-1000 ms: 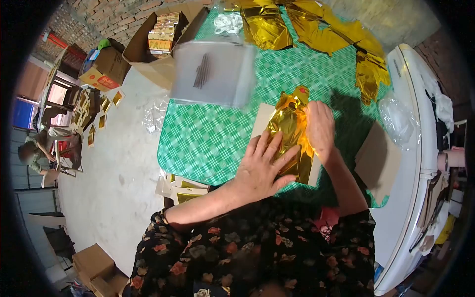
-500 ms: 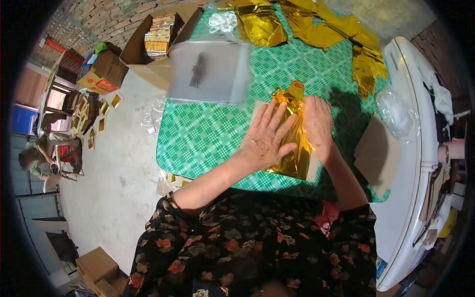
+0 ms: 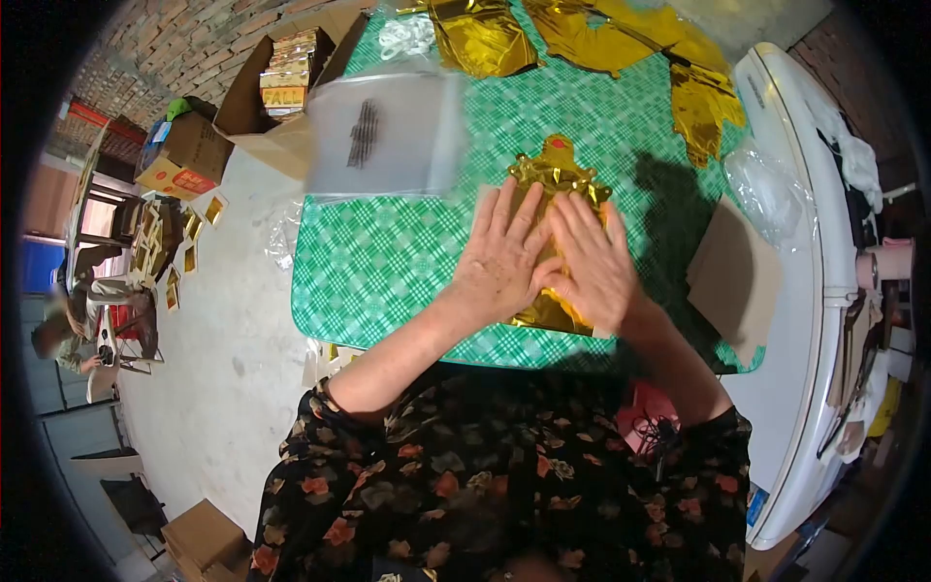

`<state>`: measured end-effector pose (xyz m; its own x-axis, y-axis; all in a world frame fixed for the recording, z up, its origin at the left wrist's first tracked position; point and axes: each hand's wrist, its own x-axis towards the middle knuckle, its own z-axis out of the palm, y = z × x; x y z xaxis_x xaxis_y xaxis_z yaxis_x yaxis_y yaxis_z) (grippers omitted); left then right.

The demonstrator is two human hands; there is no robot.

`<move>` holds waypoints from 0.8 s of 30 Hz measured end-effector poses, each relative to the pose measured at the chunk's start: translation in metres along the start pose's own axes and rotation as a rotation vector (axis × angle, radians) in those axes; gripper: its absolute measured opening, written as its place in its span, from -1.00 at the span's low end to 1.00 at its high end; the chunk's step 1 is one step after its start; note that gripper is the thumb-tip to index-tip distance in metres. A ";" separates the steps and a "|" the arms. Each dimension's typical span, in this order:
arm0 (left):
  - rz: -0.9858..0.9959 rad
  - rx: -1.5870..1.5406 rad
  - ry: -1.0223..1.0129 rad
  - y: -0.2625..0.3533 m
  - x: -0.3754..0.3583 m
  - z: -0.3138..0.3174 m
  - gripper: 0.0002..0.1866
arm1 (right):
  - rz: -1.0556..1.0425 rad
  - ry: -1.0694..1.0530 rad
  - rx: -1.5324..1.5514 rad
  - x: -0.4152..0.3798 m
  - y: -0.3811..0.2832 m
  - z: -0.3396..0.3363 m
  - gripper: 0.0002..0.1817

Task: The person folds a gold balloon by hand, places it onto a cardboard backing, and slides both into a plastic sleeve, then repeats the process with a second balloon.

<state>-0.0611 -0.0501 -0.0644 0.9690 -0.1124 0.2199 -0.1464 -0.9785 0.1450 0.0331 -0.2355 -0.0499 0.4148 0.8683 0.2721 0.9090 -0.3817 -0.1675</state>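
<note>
A shiny gold foil piece (image 3: 553,179) with a rounded, red-marked tab at its top lies on a pale card (image 3: 488,196), which shows at the edges. Both rest on the green checked tablecloth (image 3: 388,262). My left hand (image 3: 499,257) lies flat over the left part of the foil, fingers pointing away from me. Close beside it, my right hand (image 3: 596,267) is spread flat on the foil's right part. The thumbs come near each other over the middle. Much of the foil is hidden under my hands.
A stack of clear plastic sleeves (image 3: 388,136) lies at the table's left. More gold foil pieces (image 3: 485,39) are along the far side. Brown cards (image 3: 734,281) and a clear plastic bag (image 3: 766,199) sit at right, by a white fridge (image 3: 805,388). Another person (image 3: 63,335) sits far left.
My right hand has come in from the foil's right edge and now lies flat on it beside my left. The view has shifted slightly. The foil's top lies more spread out.
</note>
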 end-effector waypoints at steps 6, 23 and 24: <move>-0.001 -0.017 0.041 0.002 0.002 -0.001 -0.26 | 0.028 -0.003 -0.117 -0.004 0.028 0.003 -0.16; 0.291 -0.056 0.221 -0.019 0.043 0.008 -0.25 | 0.002 0.009 -0.275 -0.008 0.048 0.010 -0.26; 0.301 -0.091 0.177 -0.023 0.046 0.014 -0.25 | 0.011 0.032 -0.255 -0.006 0.047 0.010 -0.27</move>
<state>-0.0107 -0.0355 -0.0709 0.8316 -0.3535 0.4284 -0.4446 -0.8859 0.1322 0.0727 -0.2558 -0.0690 0.4219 0.8549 0.3018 0.8840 -0.4618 0.0725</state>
